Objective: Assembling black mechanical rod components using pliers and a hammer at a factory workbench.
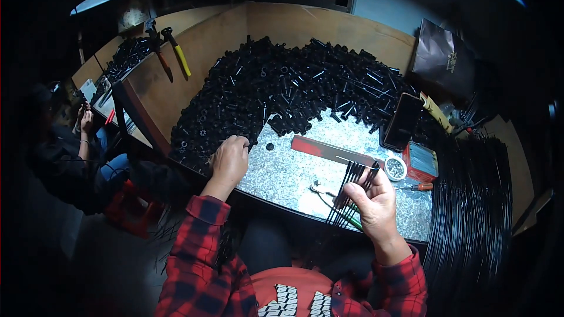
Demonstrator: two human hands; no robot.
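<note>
Hands [377, 208] apart, slender black rods [346, 191], speckled tabletop [279, 185]

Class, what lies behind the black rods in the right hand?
Through and around the black rods, parts of a green-handled tool and the speckled tabletop show; whatever the rods and right hand cover cannot be seen.

This is a workshop I'm standing in — a great heap of small black parts [294, 76] banks up on the speckled counter [267, 173] against wooden boards [329, 25]. Pliers [180, 58] hang over the left one, a screwdriver [422, 187] lies at the right, and a thick sheaf of thin black rods [470, 205] droops nearby. To the left, another person [64, 155] occupies a second station — dimmer than this one.
</note>
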